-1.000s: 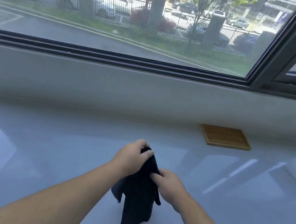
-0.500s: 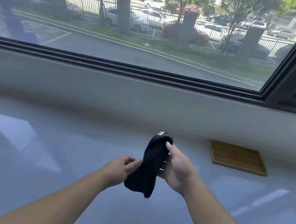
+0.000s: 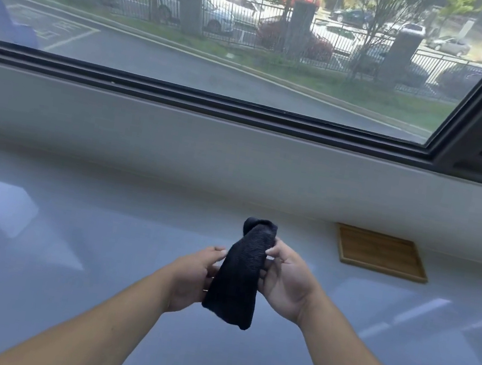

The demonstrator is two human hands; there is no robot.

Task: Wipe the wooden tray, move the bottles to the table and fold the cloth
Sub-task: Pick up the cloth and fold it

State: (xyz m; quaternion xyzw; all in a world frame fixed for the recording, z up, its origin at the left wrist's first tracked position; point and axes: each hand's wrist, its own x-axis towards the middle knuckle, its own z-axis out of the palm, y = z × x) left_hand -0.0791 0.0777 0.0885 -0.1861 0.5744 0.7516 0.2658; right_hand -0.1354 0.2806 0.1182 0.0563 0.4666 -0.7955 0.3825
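Gripping the dark cloth (image 3: 242, 272) upright, left hand (image 3: 191, 278) low, right hand (image 3: 287, 279) higher

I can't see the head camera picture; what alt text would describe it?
Two bare hands, left hand and right hand, hold a bunched dark cloth above a pale glossy table. An empty wooden tray lies at the far right, beneath a window onto a street.

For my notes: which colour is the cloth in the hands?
Black cloth, seen in the head view.
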